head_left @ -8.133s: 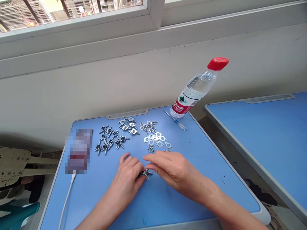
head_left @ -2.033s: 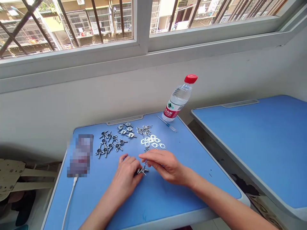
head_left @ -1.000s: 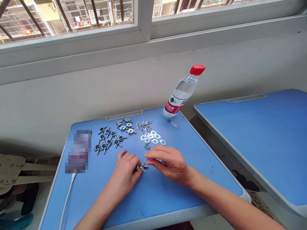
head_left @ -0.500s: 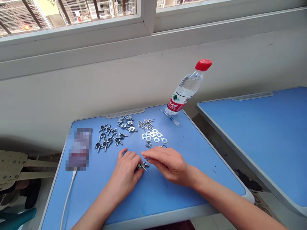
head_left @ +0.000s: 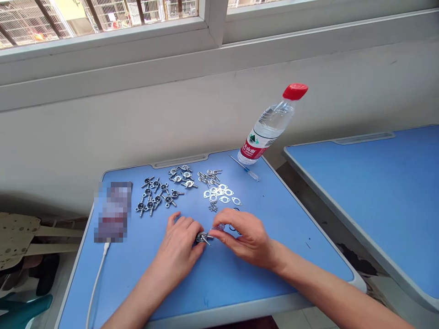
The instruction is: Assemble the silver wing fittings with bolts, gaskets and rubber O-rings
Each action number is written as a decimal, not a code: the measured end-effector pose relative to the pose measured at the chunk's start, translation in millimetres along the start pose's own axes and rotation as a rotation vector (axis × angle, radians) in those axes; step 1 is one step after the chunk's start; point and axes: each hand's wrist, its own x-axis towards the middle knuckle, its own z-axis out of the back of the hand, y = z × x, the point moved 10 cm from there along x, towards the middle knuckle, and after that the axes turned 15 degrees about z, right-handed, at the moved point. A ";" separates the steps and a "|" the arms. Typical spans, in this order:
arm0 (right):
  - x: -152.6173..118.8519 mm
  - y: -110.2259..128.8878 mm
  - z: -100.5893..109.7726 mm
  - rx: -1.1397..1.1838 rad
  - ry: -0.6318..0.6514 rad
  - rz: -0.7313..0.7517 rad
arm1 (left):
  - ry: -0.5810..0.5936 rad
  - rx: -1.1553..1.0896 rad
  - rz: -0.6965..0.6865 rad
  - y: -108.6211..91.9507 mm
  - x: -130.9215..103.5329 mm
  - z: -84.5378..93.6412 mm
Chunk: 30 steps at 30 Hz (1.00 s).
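Note:
My left hand (head_left: pixel 183 240) rests on the blue desk, its thumb and fingers closed around a small metal valve fitting (head_left: pixel 203 237) with a pin sticking out of it. Just to the right, my right hand (head_left: pixel 245 235) pinches a small tool with a clear, purplish handle (head_left: pixel 219 226). The tool's tip is hidden, and its fingertips lie beside the fitting's right end. Under and behind the right hand, dark rings (head_left: pixel 233 228) show in part.
Beyond my hands lie metal fittings with dark round openings (head_left: pixel 163 187), plate-topped fittings (head_left: pixel 188 183), pins (head_left: pixel 213 182), flat oval plates (head_left: pixel 224 199) and tiny screws (head_left: pixel 213 207). A thin screwdriver (head_left: pixel 252 173), a water bottle (head_left: pixel 262 132) and a cabled phone (head_left: pixel 116 212) also sit there.
My right hand has shifted and turned slightly, and the clear handle in its fingers now shows more. The left hand keeps hold of the fitting. My view has moved a little.

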 end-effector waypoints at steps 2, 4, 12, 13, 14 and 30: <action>-0.9 1.0 -0.6 0.002 0.008 0.003 | -0.008 -0.005 -0.003 -0.6 -1.2 1.9; -1.6 1.2 -0.9 -0.005 0.016 0.001 | -0.017 -0.004 0.000 -0.4 -2.1 3.4; -2.7 -0.5 -2.3 0.008 0.049 -0.028 | -0.075 0.084 -0.011 -3.3 -3.2 7.2; -3.0 -0.3 -2.2 0.003 0.049 -0.029 | -0.083 0.097 -0.017 -4.2 -3.4 7.5; -3.2 0.0 -2.1 -0.002 0.050 -0.028 | -0.089 0.110 -0.023 -5.1 -3.7 7.7; -5.0 -3.4 -2.6 0.049 0.040 -0.070 | -0.166 0.174 -0.075 -13.6 -8.6 6.8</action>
